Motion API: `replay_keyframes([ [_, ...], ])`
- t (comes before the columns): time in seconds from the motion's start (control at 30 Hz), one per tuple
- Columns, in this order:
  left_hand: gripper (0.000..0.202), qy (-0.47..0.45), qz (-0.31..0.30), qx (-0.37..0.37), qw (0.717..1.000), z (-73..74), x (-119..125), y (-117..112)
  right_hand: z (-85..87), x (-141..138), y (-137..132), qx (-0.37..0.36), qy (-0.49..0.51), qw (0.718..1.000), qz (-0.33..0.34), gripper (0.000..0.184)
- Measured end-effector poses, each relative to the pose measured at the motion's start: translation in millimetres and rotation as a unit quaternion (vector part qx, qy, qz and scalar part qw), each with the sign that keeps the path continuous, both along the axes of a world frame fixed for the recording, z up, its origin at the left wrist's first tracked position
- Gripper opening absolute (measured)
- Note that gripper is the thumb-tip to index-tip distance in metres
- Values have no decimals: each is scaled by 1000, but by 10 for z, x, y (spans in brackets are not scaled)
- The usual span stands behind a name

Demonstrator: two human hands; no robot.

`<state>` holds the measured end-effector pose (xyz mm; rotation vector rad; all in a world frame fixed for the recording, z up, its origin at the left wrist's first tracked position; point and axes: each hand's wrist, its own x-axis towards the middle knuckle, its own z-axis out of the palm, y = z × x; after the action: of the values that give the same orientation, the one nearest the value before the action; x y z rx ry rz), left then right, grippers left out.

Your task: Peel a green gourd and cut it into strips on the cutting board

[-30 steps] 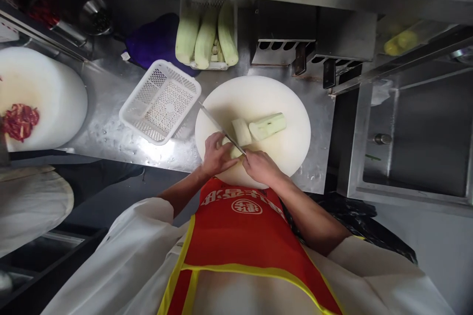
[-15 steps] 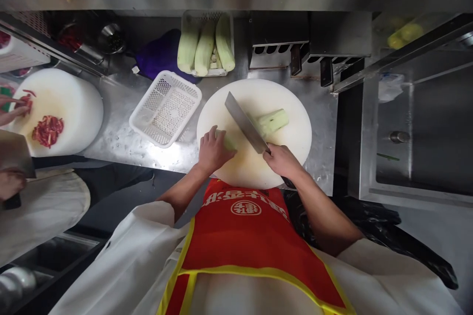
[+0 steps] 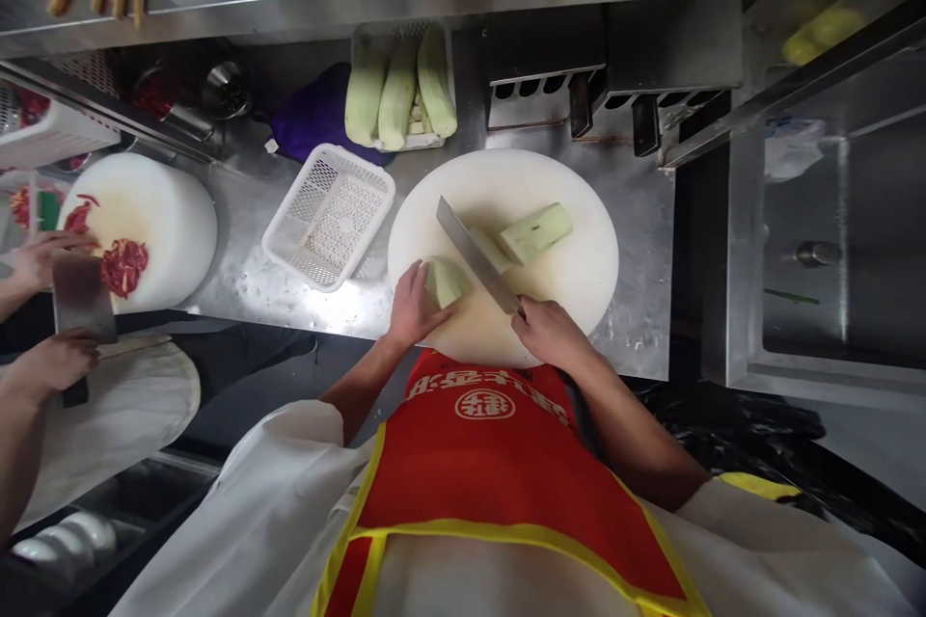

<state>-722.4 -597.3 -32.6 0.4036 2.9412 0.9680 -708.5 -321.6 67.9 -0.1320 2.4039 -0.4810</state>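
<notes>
My right hand (image 3: 554, 330) is wrapped round the handle of a cleaver (image 3: 477, 255), its blade slanting up to the left over the round white chopping board (image 3: 579, 289). On the board's left side, my left hand (image 3: 414, 310) has its fingers and thumb around a short piece of peeled pale green gourd (image 3: 444, 282). Right of the blade lies a thicker gourd chunk (image 3: 536, 233) with dark slits in its side. Another cut piece (image 3: 492, 249) is partly hidden behind the blade.
A white plastic basket (image 3: 329, 217) stands left of the board. Behind, several whole peeled gourds (image 3: 397, 92) lie in another basket. Knife racks (image 3: 546, 67) stand at the back, a sink (image 3: 817, 308) at right. At far left, a co-worker's hands (image 3: 54, 371) work with a cleaver beside sliced meat (image 3: 124, 267).
My left hand has shifted slightly left and down, uncovering more of the gourd piece. The cleaver stays at nearly the same slant. The co-worker's cleaver has come nearer the meat.
</notes>
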Motion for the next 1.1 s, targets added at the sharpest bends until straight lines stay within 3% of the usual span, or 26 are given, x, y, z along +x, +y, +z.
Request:
replay_keyframes([
  [0.27, 90, 48, 43, -10, 998, -99, 41, 82, 10, -19, -56, 16, 2, 1000, 8, 29],
  [1.1, 66, 54, 62, 40, 996, -11, 54, 67, 4, -13, -75, 9, 3, 1000, 3, 28],
])
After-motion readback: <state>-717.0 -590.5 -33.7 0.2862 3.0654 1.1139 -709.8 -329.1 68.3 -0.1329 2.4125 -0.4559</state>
